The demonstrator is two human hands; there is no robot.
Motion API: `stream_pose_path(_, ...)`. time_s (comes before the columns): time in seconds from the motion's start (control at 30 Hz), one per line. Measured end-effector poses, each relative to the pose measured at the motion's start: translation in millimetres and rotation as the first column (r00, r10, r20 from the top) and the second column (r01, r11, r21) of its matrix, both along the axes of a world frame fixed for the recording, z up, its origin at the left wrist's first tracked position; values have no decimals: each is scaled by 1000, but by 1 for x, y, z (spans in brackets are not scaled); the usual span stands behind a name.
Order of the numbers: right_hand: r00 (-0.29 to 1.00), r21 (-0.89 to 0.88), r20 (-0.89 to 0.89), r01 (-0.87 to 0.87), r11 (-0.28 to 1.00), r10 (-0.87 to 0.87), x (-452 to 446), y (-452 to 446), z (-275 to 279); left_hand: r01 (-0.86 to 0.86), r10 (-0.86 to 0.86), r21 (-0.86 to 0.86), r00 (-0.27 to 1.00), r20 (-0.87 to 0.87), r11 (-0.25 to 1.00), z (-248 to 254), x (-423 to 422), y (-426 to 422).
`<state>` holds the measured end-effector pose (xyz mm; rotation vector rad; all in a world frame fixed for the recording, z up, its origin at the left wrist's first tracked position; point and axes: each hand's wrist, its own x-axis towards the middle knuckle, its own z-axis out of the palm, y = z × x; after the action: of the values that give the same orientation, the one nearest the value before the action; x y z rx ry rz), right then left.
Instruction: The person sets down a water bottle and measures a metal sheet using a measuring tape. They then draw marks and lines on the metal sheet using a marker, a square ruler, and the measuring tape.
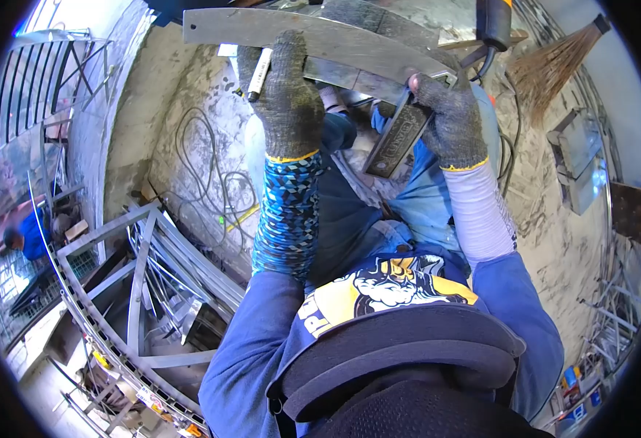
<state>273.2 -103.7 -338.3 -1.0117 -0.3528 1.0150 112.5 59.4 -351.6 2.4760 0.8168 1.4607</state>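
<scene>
Across the top of the head view lies a try square, its steel blade [320,40] running left to right and its dark, lettered stock [399,139] pointing down towards my lap. My left hand [288,102], in a grey knit glove, is closed around a white marker [260,75], with fingers touching the blade. My right hand [453,120], in a matching glove with bare fingertips showing, grips the square where blade and stock meet. Beneath the blade shows a flat metal piece [350,77], partly hidden.
A power tool [494,25] with a cord is at the upper right, near a straw broom [558,66]. Cable [207,157] coils on the floor at left. A metal frame [141,292] and steel lengths [196,270] lie lower left. Another person [32,235] is at far left.
</scene>
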Motion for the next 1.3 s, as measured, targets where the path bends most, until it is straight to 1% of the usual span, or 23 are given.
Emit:
stream_pose_path(0.23,995,8,101,16,1000,-17,1,3,-1,-41,46,46,993,-110,998,7,-1,-6)
stream_pose_path(0.33,996,15,80,38,999,-39,1,2,-4,-18,19,22,998,-55,1000,5,2,-5)
stream_pose_path(0.37,977,-10,211,32,999,-29,3,3,-7,-17,18,22,998,-56,1000,5,1,-4)
stream_pose_path(0.43,941,-34,337,29,999,-16,4,2,-9,8,-6,57,999,-45,998,2,1,-2)
stream_pose_path(0.53,930,-2,360,83,997,-76,2,2,-9,23,-23,6,999,-26,1000,-1,3,-3)
stream_pose_path(0.57,947,-10,318,57,998,-51,4,1,-9,28,-28,-11,999,-19,1000,2,6,-5)
stream_pose_path(0.6,954,-14,296,44,999,-38,5,1,-8,186,-84,-355,955,283,916,3,10,-12)
stream_pose_path(0.67,967,-24,254,38,999,-31,5,1,-6,410,-18,-585,829,559,700,5,13,-15)
stream_pose_path(0.77,968,-32,248,41,999,-32,5,0,-7,397,-54,-549,842,537,735,-5,9,-7)
stream_pose_path(0.8,966,-34,256,39,999,-29,5,-1,-11,189,-96,-328,955,279,925,-15,2,1)
stream_pose_path(0.83,964,-35,264,37,999,-26,5,-1,-14,104,-81,-184,988,131,977,-14,3,1)
stream_pose_path(0.87,903,-34,424,97,995,-73,2,-1,-18,30,-30,-12,1000,5,999,-14,3,1)
stream_pose_path(0.9,863,-24,496,120,993,-92,2,0,-19,62,-41,-155,990,133,986,-15,6,-1)
stream_pose_path(0.93,818,-14,565,145,989,-112,0,2,-15,81,-37,-223,981,192,971,-13,6,-2)
stream_pose_path(0.97,934,-8,348,87,996,-79,0,0,-6,103,-28,-287,967,254,953,-10,7,-3)
stream_pose_path(1.0,993,9,113,33,999,-33,0,0,0,55,-22,-166,981,193,985,-8,7,-2)
stream_pose_path(1.03,993,11,111,30,1000,-31,-1,0,-3,61,-27,-169,980,197,984,-8,7,-2)
stream_pose_path(1.07,975,28,219,38,999,-43,0,0,-8,68,-33,-172,979,200,983,-8,7,-2)
stream_pose_path(1.1,961,37,273,41,998,-49,1,-1,-11,75,-38,-175,978,204,982,-8,8,-2)
stream_pose_path(1.2,925,14,376,54,998,-55,4,-1,-18,8,3,-114,995,98,993,-8,6,-3)
stream_pose_path(1.23,918,4,393,57,998,-54,4,-1,-21,43,-16,-171,988,157,984,-9,7,-2)
stream_pose_path(1.27,853,15,515,85,996,-81,4,0,-26,62,-25,-199,982,185,978,-11,8,-1)
stream_pose_path(1.3,814,20,573,97,995,-91,6,-1,-28,82,-32,-226,976,215,971,-12,8,-1)
